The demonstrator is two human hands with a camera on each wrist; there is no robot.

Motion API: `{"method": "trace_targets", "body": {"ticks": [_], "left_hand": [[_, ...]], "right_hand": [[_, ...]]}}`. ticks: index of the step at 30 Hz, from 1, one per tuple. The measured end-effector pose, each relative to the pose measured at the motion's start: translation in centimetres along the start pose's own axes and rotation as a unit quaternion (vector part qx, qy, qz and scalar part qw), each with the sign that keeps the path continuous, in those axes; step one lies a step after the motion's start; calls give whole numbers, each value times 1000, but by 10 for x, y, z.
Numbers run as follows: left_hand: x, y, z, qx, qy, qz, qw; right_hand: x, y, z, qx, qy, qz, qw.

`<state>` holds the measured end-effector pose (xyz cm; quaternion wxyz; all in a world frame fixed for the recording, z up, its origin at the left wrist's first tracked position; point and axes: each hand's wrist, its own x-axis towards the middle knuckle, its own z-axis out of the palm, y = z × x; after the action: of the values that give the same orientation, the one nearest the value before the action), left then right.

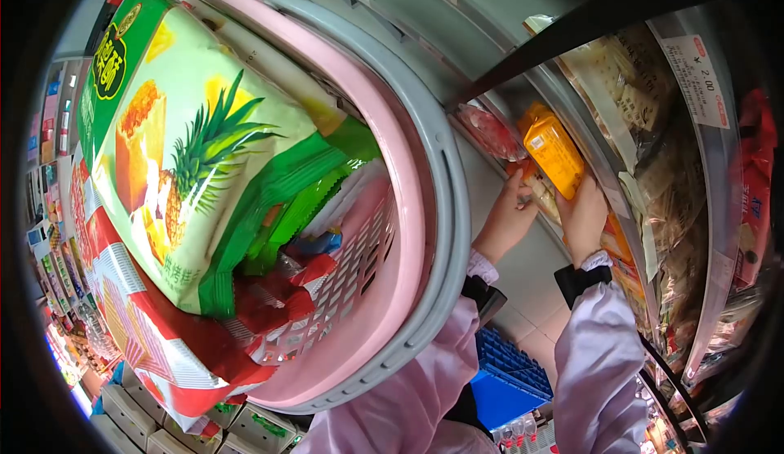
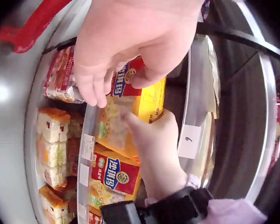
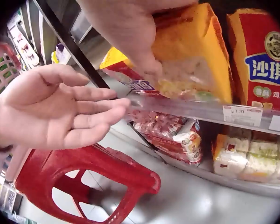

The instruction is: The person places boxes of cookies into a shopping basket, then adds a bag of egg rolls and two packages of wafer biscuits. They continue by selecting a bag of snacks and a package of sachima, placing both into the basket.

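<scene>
My right hand grips a yellow snack package at the shelf edge, its thumb pressed on the clear front. That package has a red label, seen in the left wrist view. Beside it is my left hand, holding nothing; in the right wrist view the left hand has its palm showing and fingers extended. The left wrist view has the left hand over the package's upper end, with the right hand below. A similar red and yellow package stands alongside.
A pink basket with a grey rim holds a green pineapple-print bag and other packs. Shelves with price tags run along the right. Packaged bread sits on a lower shelf. A red stool and a blue crate stand nearby.
</scene>
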<state>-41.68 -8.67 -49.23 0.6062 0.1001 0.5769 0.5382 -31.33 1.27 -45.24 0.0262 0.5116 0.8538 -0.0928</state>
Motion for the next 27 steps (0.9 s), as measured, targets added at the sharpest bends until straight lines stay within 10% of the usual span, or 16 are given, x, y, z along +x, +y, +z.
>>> {"method": "trace_targets", "body": {"ticks": [6,11,17,27], "left_hand": [[-30,-22,-21,-193,4,-77,978],[-52,-48,-43,-303,33,-97,948],[-98,-30,-60,-198,-157,14,967],[-213,39,-45,-262,-256,-119,923]], "right_hand": [[-50,-24,-22,73,120,-85,986],[-115,-45,-35,251,46,68,965],[-167,-56,-68,548,-68,213,806],[-226,-72,-180,568,-134,180,792]]}}
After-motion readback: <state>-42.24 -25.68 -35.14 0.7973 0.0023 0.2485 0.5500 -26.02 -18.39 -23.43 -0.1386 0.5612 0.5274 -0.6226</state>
